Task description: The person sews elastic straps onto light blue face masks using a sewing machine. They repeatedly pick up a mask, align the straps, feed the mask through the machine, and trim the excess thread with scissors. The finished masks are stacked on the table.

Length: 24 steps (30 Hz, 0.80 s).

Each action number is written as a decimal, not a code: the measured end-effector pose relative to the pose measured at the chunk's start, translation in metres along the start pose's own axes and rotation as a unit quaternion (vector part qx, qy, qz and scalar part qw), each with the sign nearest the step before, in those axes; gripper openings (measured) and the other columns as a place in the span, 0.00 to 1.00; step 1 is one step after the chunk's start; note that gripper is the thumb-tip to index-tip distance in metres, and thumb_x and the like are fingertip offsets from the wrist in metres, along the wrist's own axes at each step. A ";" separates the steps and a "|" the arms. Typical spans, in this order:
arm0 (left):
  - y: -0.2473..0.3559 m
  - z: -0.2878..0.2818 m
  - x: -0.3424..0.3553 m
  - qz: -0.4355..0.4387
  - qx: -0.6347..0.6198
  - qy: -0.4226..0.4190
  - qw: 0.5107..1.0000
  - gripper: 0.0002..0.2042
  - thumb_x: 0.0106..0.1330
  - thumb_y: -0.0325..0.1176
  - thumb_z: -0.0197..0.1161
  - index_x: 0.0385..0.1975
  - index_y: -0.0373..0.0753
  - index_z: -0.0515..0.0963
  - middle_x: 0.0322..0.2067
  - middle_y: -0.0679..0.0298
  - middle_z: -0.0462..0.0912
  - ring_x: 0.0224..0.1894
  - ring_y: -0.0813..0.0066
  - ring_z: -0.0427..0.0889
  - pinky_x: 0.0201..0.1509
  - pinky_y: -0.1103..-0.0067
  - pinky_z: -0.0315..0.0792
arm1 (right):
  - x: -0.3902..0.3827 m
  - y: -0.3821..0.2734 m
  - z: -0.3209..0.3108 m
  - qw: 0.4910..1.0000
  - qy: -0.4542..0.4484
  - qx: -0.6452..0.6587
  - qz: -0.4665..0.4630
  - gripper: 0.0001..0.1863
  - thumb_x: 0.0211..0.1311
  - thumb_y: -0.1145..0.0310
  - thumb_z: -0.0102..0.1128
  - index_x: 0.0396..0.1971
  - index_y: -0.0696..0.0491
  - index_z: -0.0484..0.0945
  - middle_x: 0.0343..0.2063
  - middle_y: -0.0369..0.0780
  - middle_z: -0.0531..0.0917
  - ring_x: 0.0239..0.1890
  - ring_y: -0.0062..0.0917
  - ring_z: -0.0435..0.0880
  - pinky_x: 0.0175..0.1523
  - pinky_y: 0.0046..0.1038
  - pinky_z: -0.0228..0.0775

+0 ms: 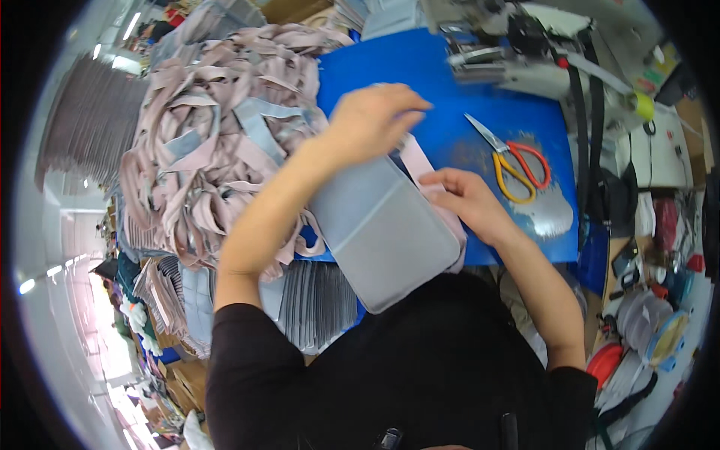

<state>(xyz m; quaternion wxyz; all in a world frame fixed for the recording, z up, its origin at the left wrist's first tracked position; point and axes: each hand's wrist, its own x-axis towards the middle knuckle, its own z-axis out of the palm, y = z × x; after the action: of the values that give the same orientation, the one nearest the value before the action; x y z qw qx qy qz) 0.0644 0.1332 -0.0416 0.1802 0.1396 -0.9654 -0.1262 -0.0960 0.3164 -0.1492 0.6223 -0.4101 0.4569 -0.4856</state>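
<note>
A grey, round-cornered fabric panel (397, 240) with a pale crosswise line lies at the table's near edge, against my body. Along its right side runs a pink fabric strip (417, 159). My right hand (466, 201) pinches this strip between thumb and fingers beside the panel's right edge. Above the panel's far end is my left hand (379, 120), slightly blurred, its fingers stretched to the right and the thumb apart. Nothing shows between them. To the right of my right hand lie scissors (517, 166) with one red and one yellow handle, blades pointing away.
A large heap of pink and grey strips (217, 142) covers the left side. The blue tabletop (375, 64) has a worn patch near the scissors. A sewing machine (517, 60) stands at the far right. Stacked grey panels (315, 304) sit below the table's near-left edge.
</note>
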 end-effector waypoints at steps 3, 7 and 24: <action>-0.031 -0.005 -0.024 0.001 0.007 -0.170 0.985 0.11 0.67 0.32 0.68 0.47 0.38 0.86 0.47 0.57 0.88 0.51 0.55 0.85 0.56 0.64 0.77 | 0.010 -0.004 0.011 0.999 -0.002 -0.046 0.015 0.22 0.69 0.69 0.68 0.58 0.63 0.81 0.49 0.42 0.88 0.49 0.22 0.87 0.55 0.27 0.79; -0.037 0.010 -0.023 -0.001 -0.019 -0.349 0.937 0.08 0.64 0.32 0.70 0.41 0.39 0.86 0.44 0.58 0.88 0.50 0.57 0.84 0.55 0.65 0.77 | 0.022 0.017 0.022 0.992 0.045 -0.112 -0.041 0.25 0.62 0.58 0.74 0.53 0.59 0.86 0.34 0.47 0.89 0.36 0.31 0.89 0.45 0.32 0.80; 0.010 -0.091 0.034 -0.038 -0.111 -0.444 0.888 0.12 0.67 0.31 0.72 0.30 0.35 0.74 0.33 0.58 0.82 0.40 0.63 0.81 0.48 0.69 0.73 | -0.013 -0.052 0.015 0.959 0.069 -0.227 -0.157 0.14 0.64 0.61 0.75 0.33 0.56 0.83 0.25 0.41 0.83 0.26 0.31 0.79 0.34 0.34 0.69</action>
<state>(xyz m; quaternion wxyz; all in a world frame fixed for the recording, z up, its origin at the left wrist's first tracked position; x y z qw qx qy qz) 0.0662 0.1142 0.0541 -0.2582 0.0851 -0.9182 -0.2880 -0.0946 0.3200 -0.0935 0.3958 -0.5730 0.5264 -0.4878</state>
